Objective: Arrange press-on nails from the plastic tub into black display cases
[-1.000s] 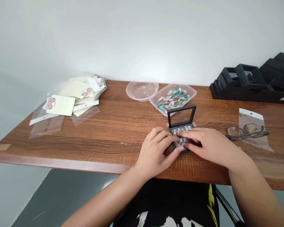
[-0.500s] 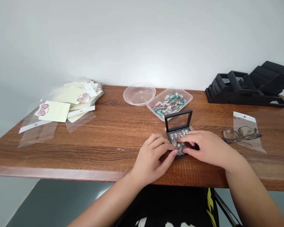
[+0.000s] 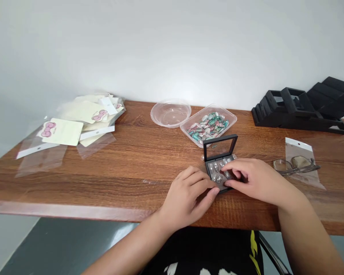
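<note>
A small black case stands on the table with its windowed lid raised. Silvery press-on nails lie in rows on its grey inner tray. At the case's front left corner, my left hand grips the edge with thumb and fingers. My right hand reaches over the case from the right, its thumb and index finger closed about a silvery nail in the tray. The bent fingers partly hide the right side of the tray.
Behind the case are a clear tub of green, pink and silver nails and a round clear lid. Cream cards in plastic sleeves lie left. Glasses rest on a clear bag at right, below stacked black cases.
The view has shifted slightly, so the case and hands appear a little farther right. My left hand keeps its hold, and my right fingers have shifted slightly over the nails.
</note>
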Demonstrator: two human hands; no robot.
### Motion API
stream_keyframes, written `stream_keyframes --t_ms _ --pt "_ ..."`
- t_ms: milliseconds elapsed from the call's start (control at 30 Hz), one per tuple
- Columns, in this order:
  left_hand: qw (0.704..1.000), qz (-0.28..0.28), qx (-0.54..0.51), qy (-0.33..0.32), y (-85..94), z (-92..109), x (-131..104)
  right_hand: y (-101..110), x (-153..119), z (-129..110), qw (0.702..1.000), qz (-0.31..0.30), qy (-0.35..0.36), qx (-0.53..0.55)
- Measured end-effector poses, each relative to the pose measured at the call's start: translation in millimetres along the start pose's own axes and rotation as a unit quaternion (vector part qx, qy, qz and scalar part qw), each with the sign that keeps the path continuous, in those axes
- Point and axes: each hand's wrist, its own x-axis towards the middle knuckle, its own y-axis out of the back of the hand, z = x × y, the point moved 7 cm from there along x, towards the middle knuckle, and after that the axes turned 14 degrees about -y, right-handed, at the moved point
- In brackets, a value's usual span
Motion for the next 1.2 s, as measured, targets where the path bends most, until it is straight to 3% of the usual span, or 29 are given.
stream_keyframes --t_ms 233,400,567,833,1200 --pt "0.995 0.019 0.099 -0.015 1.8 4.9 -0.6 5.6 0.8 5.9 1.000 0.013 -0.022 -0.017" --pt "0.994 0.007 0.108 -0.014 -2.1 4.2 -1.2 2.7 2.6 3.5 0.999 0.001 -0.034 -0.020" --pt "0.993 0.004 0.112 -0.024 -1.8 5.9 -0.5 1.6 0.3 -3.1 1.000 -0.006 -0.018 -0.008" --pt "0.992 0.000 0.118 -0.036 -3.8 6.9 0.0 2.5 -0.3 -13.8 0.998 0.043 0.041 -0.026" --pt "0.988 -0.003 0.145 -0.049 -5.2 9.8 0.4 -2.5 1.3 -15.5 0.997 0.038 0.049 -0.036"
